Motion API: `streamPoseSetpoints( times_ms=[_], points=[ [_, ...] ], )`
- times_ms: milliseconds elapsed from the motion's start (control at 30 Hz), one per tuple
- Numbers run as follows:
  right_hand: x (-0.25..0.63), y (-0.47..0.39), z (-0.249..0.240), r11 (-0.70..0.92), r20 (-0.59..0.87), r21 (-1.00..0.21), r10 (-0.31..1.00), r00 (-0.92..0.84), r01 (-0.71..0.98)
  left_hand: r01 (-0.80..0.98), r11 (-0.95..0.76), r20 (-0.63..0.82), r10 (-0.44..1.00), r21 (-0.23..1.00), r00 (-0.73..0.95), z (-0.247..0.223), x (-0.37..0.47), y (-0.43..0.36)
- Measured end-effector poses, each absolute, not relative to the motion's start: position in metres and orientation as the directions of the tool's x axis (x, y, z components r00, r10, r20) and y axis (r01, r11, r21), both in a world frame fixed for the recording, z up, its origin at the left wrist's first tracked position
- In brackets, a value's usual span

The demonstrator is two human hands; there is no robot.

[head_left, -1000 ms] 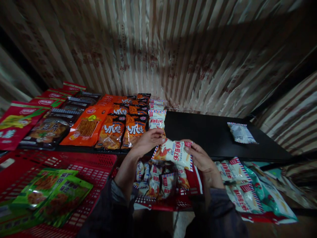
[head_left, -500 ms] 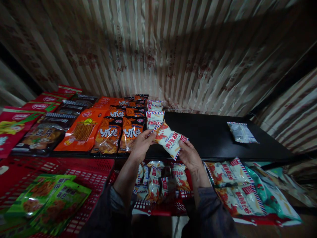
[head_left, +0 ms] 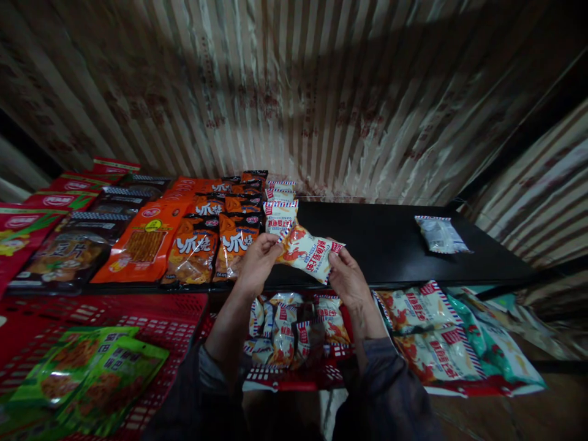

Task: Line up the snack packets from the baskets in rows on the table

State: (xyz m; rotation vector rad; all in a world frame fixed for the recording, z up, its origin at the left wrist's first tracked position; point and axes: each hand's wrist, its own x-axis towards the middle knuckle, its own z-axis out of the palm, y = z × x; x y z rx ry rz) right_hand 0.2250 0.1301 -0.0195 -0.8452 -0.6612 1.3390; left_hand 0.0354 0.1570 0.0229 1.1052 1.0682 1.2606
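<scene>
Between my two hands is a white snack bag (head_left: 307, 252) with red print and striped ends, held slantwise over the front of the black shelf (head_left: 367, 245). My left hand (head_left: 258, 260) pinches its left end, and my right hand (head_left: 348, 275) grips the right end. Just behind the held bag, similar white snack bags (head_left: 281, 214) stand in a row on the shelf. Orange snack bags (head_left: 236, 242) stand left of my left hand. Below my forearms, a red basket (head_left: 316, 380) holds several more of the white bags (head_left: 283, 331).
Farther left on the shelf lie an orange stick-snack bag (head_left: 143, 242), dark packs (head_left: 68, 251) and red packs (head_left: 27, 226). A lone pale bag (head_left: 441, 234) lies at the right. Green bags (head_left: 110, 380) fill a red basket (head_left: 184, 318); white and teal bags (head_left: 496, 349) lie low right. Striped sheeting (head_left: 285, 92) hangs behind.
The held bag has turned slightly flatter, its right end rising a little, with both hands still on it. The whole view has shifted slightly.
</scene>
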Motion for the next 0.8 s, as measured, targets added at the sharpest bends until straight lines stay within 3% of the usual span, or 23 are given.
streamPoseSetpoints(
  times_ms=[200,333,567,800],
  points=[
    [0.232,0.134,-0.023,0.06,-0.077,-0.866,0.965,0.252,-0.497,0.016,-0.025,0.021,0.979,1.0,0.201,0.023,0.033,0.158],
    [0.237,0.131,-0.016,0.046,-0.075,-0.88,0.969,0.234,-0.473,0.057,-0.047,0.031,0.966,0.997,0.258,0.024,0.032,0.157],
    [0.246,0.124,-0.004,0.002,-0.057,-0.928,0.988,0.145,-0.374,0.068,0.006,-0.029,0.94,0.998,0.341,0.02,0.027,0.158],
    [0.253,0.129,-0.011,0.043,-0.042,-0.922,0.977,0.209,-0.384,-0.042,-0.055,0.065,0.955,0.998,0.288,0.018,0.037,0.152]
  ],
)
